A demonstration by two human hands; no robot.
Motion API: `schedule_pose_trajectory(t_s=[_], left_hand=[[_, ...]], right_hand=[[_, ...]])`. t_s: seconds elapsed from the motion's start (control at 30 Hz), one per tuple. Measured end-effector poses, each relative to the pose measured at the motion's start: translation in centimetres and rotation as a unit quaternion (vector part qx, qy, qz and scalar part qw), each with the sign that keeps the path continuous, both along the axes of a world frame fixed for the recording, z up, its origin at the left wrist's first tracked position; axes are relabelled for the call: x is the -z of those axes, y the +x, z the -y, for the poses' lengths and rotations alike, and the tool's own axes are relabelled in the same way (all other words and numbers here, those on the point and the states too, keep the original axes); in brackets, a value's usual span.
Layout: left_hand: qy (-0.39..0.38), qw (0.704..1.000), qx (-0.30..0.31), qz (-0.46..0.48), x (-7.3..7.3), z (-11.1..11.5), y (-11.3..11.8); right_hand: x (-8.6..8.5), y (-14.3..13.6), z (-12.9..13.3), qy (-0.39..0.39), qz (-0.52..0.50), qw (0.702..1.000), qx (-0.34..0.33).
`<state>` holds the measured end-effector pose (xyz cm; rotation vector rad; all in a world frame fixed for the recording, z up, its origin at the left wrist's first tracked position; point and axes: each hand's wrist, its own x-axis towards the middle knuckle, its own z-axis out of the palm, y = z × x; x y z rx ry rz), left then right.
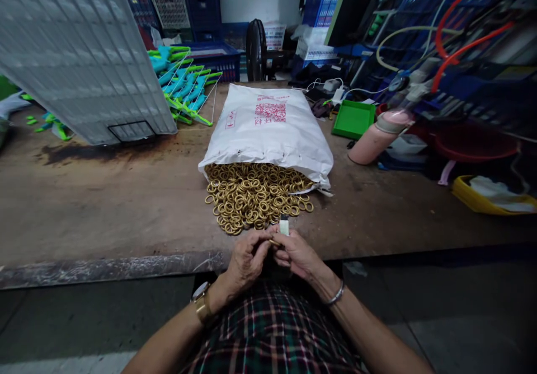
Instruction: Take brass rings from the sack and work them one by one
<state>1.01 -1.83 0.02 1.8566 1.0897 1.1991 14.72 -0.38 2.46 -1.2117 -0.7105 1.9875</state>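
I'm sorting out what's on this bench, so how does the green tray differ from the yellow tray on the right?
The green tray is square, sits well onto the table beside the white sack, and looks bare inside. The yellow tray is longer, lies nearer at the right edge, and holds white material I can't identify. The green tray shows whole; the yellow tray is cut off by the picture's edge. Both are shallow, bright plastic trays with raised rims.

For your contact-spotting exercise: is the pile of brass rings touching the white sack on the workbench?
Touching. The head view shows the pile of brass rings spilling straight out of the open mouth of the white sack, whose edge lies over the rings at the back with no gap.
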Motion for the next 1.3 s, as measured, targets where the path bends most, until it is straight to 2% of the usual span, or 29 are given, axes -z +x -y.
schedule_pose_trajectory(t_s=[0.13,0.27,0.4,0.47,0.53,0.7,0.83,0.97,1.07,1.2,1.3], left_hand=[[-0.045,0.999,-0.003,-0.011,-0.4,0.0,0.2],[-0.072,0.997,-0.012,-0.024,-0.7,0.0,0.2],[-0.102,0.994,-0.022,-0.023,-0.8,0.2,0.3],[-0.141,0.99,-0.017,-0.003,-0.9,0.3,0.4],[-0.208,0.978,-0.007,0.032,-1.1,0.4,0.5],[-0.36,0.922,0.064,0.123,-2.0,0.4,0.3],[-0.413,0.888,0.093,0.179,-2.4,0.5,-0.2],[-0.431,0.869,0.084,0.227,-2.3,0.8,-0.3],[-0.428,0.872,0.054,0.233,-2.2,0.9,-0.2],[-0.41,0.886,0.034,0.215,-2.0,0.8,-0.3],[-0.387,0.898,0.032,0.207,-2.0,0.8,-0.3]], right_hand=[[0.2,-0.2,0.2,0.012,0.028,1.0,-0.003],[0.8,0.0,0.4,0.075,0.11,0.991,0.014],[1.7,0.5,0.4,0.182,0.224,0.957,-0.01],[2.0,0.6,0.3,0.227,0.264,0.937,-0.01],[2.1,0.5,0.2,0.253,0.288,0.924,-0.006],[1.8,0.3,0.3,0.279,0.32,0.906,-0.008],[1.8,0.2,0.4,0.273,0.311,0.91,-0.015],[2.0,0.2,0.3,0.263,0.304,0.916,-0.02],[2.2,0.6,0.4,0.308,0.369,0.877,-0.019],[2.2,0.8,1.1,0.406,0.431,0.798,-0.117],[2.0,0.6,1.6,0.424,0.466,0.759,-0.163]])
